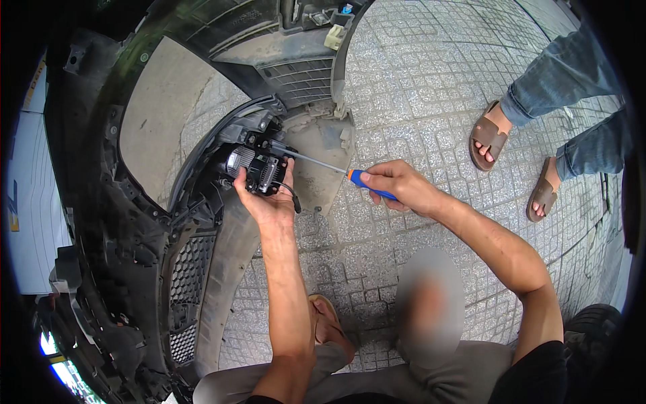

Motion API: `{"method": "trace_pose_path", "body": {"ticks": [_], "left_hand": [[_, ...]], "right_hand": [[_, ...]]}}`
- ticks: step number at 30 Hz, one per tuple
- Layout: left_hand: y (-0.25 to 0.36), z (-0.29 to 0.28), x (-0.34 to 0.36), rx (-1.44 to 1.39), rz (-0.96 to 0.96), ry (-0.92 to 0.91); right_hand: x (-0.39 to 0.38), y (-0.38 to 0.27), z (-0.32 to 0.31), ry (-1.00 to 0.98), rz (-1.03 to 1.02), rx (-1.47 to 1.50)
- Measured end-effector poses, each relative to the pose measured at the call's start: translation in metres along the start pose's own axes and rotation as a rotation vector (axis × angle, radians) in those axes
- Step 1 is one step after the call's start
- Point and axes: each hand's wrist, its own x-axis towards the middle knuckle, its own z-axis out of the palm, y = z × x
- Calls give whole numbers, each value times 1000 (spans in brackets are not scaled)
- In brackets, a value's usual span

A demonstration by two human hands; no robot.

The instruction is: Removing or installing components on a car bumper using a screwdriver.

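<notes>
Your left hand (271, 205) cups the finned black module (256, 168), thumb and fingers closed around opposite sides, near the right edge of the black car bumper (232, 249). Your right hand (402, 186) grips the screwdriver (316, 161) handle, shaft toward the module's far side. Beyond, a person's sandals (490, 139) rest on pavement (404, 81).

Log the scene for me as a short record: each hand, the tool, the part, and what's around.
Left hand: palm up, gripping module
Right hand: holding screwdriver by its handle
Screwdriver: blue and orange handle, shaft toward module; tip contact unclear
Module: black, finned, at bumper
Ground: grey paving
Nearby: another person's feet in brown sandals, right
</notes>
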Motion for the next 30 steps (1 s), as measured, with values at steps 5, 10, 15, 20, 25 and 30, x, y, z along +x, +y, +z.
{"method": "trace_pose_path", "body": {"ticks": [5,10,15,20,25,30], "left_hand": [[-1,-2,1,15,23,4],[0,-2,1,6,16,-16],[-1,0,1,2,18,-20],[1,-5,3,3,25,-14],[-1,1,0,-20,7,16],[-2,2,-1,-1,23,11]], "right_hand": [[1,-2,-1,-220,269,404],[-15,-10,23,351,-407,-1025],[-3,-1,13,196,-252,-531],[2,-10,0,-71,213,311],[3,11,14,425,-710,-759],[-14,-7,23,296,-365,-935]]}}
